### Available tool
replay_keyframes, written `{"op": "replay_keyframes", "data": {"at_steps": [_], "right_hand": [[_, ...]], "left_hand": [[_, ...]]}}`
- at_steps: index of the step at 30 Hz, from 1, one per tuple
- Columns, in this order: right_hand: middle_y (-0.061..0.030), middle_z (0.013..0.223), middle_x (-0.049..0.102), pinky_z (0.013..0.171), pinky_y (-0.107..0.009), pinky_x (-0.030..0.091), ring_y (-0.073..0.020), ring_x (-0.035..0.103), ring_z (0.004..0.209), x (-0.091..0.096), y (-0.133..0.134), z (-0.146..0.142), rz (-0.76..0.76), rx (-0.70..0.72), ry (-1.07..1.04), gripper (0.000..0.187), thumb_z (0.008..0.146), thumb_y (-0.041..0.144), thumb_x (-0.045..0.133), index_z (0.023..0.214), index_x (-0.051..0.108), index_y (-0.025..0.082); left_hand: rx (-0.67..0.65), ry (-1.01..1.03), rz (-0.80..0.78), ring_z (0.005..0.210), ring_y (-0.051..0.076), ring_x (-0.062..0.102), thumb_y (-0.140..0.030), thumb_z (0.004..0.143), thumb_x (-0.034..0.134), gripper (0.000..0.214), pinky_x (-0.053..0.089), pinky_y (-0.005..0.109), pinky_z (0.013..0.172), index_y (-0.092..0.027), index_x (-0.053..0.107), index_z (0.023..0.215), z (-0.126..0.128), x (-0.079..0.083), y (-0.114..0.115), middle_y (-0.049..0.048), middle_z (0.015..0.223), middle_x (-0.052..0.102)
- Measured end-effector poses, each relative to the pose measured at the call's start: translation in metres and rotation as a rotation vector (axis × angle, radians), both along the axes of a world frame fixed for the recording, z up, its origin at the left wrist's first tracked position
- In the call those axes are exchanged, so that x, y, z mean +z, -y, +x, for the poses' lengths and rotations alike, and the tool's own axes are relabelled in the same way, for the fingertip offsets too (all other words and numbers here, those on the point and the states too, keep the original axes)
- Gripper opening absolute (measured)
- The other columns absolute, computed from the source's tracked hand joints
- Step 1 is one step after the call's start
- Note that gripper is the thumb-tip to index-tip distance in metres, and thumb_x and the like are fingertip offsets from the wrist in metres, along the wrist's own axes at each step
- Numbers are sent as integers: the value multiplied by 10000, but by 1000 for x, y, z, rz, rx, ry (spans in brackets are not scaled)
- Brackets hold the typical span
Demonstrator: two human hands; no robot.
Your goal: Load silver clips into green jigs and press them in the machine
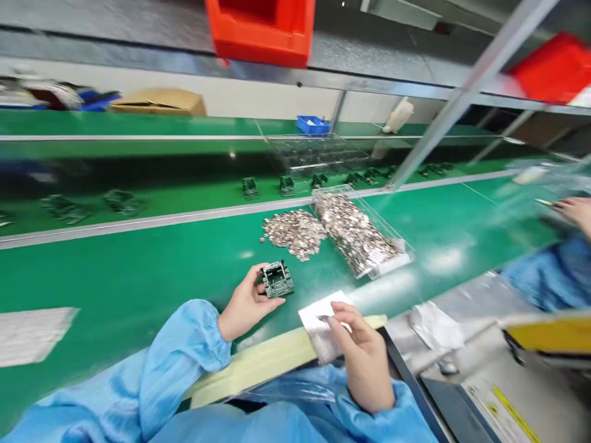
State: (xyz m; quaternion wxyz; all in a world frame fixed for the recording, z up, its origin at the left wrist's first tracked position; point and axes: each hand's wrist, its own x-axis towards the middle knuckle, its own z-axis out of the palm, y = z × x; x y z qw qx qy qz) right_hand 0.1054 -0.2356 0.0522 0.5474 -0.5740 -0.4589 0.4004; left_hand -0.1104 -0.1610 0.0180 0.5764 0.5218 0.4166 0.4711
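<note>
My left hand (252, 303) grips a small dark green plastic housing (277, 280) by its left side, with its open frame tilted up toward me. In my right hand (362, 351), thumb and forefinger pinch a small dark metallic piece (323, 318); its exact kind is too small to make out. The piece is just above a white ribbed pad (323, 338) at the table edge. Beyond my hands lies a loose pile of small metal parts (295, 232). Right of it, a clear plastic tray (392, 266) holds many more of the same parts.
Several green housings (250, 187) stand along the belt (194, 198) behind the metal rail. A white sheet (37, 335) lies at left. Red bins (263, 37) sit on the overhead shelf. At right, a co-worker's hand (577, 212) holds a thin tool. A slanted metal post (429, 141) rises behind the tray.
</note>
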Motion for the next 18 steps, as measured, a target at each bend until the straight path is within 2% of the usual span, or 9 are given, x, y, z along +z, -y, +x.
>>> {"op": "replay_keyframes", "data": {"at_steps": [3, 6, 12, 18], "right_hand": [[-116, 1073, 653, 757, -329, 518, -252, 628, 965, 0, 5, -1, 1, -78, -2, 234, 748, 424, 729, 704, 700, 195], [-117, 1092, 636, 800, -345, 493, -251, 611, 994, 0, 8, -5, -2, -109, 51, 174, 764, 363, 706, 722, 707, 194], [-102, 1064, 635, 838, -355, 462, -248, 589, 1017, -3, 9, -18, 0, -126, 140, 91, 767, 265, 672, 712, 704, 201], [-96, 1023, 634, 760, -326, 474, -234, 600, 958, -6, 6, -22, 12, -143, 177, 113, 781, 270, 674, 696, 681, 194]], "left_hand": [[-137, 121, 14, 900, 175, 688, -238, 662, 797, 595, 581, 285, 747, -249, 461, 1153, 40, 5, 12, 44, 1112, 636], [-256, 149, 34, 851, 151, 673, -207, 699, 769, 476, 561, 246, 724, -235, 526, 1107, 59, 9, 20, 23, 982, 671], [-312, 148, 18, 862, 143, 658, -178, 734, 726, 441, 548, 233, 731, -237, 523, 1120, 58, 5, 25, 20, 966, 664], [-358, 64, 32, 796, 132, 636, -219, 786, 687, 452, 529, 233, 686, -227, 493, 1193, 52, 3, 28, 41, 986, 651]]}}
